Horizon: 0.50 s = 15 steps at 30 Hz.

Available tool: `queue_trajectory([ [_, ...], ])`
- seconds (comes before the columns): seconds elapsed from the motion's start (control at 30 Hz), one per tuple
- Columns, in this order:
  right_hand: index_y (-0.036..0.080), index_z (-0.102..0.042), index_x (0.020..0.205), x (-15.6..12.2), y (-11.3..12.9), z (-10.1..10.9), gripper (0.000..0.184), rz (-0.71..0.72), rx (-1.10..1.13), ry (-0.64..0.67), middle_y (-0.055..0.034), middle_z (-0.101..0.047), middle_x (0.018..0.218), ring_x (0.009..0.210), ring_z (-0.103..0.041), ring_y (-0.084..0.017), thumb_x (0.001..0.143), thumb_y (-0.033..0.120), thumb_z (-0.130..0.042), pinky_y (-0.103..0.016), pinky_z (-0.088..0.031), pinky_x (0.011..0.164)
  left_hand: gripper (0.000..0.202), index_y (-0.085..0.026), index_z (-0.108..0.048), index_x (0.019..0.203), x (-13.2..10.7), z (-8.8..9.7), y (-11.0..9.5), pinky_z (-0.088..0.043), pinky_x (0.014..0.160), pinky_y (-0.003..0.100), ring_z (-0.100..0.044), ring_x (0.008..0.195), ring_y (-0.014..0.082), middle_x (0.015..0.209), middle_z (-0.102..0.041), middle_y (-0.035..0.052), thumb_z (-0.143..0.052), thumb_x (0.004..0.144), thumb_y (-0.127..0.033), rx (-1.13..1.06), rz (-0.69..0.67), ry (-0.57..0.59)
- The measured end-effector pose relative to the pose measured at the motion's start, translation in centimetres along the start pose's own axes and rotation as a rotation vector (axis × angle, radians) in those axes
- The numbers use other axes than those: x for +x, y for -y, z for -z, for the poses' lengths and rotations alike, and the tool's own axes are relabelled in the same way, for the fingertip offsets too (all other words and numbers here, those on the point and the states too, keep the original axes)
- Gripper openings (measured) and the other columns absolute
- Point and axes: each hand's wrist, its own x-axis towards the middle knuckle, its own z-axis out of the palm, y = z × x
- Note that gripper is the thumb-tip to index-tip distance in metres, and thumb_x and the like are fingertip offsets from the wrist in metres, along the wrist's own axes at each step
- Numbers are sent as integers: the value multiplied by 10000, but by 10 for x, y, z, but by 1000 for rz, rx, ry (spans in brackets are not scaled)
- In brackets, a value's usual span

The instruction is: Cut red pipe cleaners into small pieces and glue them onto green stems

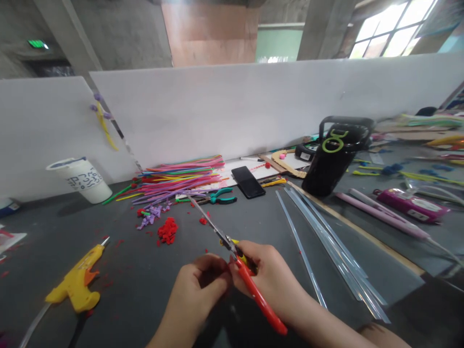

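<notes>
Dark grey tabletop [141, 290]. At far left, a yellow plastic glue gun [78, 278] lies on its side, nozzle pointing away; beyond it, a white cup with dark lettering [85, 181] leans in view. Next, a spread bundle of thin multicoloured stems [181, 179] by the white partition [203, 111]; just in front of it, a scatter of small purple pieces [154, 215], then a heap of small red pieces [167, 230].

Left grip [197, 290]: thumb and fingers curled towards each other, beside the tool's pivot end; cannot tell whether the tips meet or pinch anything.

Silver metal tool with a red handle [247, 279]: clamped in the right grip [271, 275], fingers wrapped about the handle near the pivot. Its long narrow end projects beyond the hand, up and leftward; the handle's tail sticks out below the palm.

Right of the grip: several clear, flat plastic strips [326, 232] lying roughly lengthwise, then a black lidded tumbler [328, 166] behind them.
</notes>
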Motion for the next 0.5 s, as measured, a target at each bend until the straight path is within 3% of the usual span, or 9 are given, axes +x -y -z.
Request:
queue_trajectory([
  [0.07, 180, -380, 555, -1, 0, -1, 140, 4, -28, 0, 72, -362, 502, 486, -309, -66, 624, 140, -495, -173, -226, 427, 53, -134, -633, 559, -2, -2, 0, -414, 507, 207, -554, 515, 131, 527, -604, 8, -660, 546, -90, 32, -50, -67],
  [0.23, 185, -445, 628, -4, 5, 6, 190, 46, -92, 34, 63, -409, 536, 488, -334, -76, 716, 315, -552, -174, -269, 448, 59, -135, -639, 635, -4, 3, -9, -409, 456, 206, -525, 444, 110, 522, -608, 3, -677, 603, -166, -67, -35, -97],
  [0.37, 204, -476, 708, -11, -1, 11, 303, 72, -357, 21, 64, -461, 530, 460, -363, -91, 634, 442, -649, -187, -260, 446, 90, -139, -622, 630, -3, 13, -15, -399, 454, 185, -510, 473, 92, 549, -606, 0, -674, 649, -211, -206, -106, -110],
  [0.5, 206, -497, 734, -19, -15, 11, 354, 147, -589, -38, 33, -518, 557, 460, -438, -121, 586, 463, -690, -203, -270, 453, 56, -143, -621, 622, -5, 15, -16, -390, 456, 169, -488, 480, 78, 526, -563, -22, -646, 668, -164, -286, -130, -79],
])
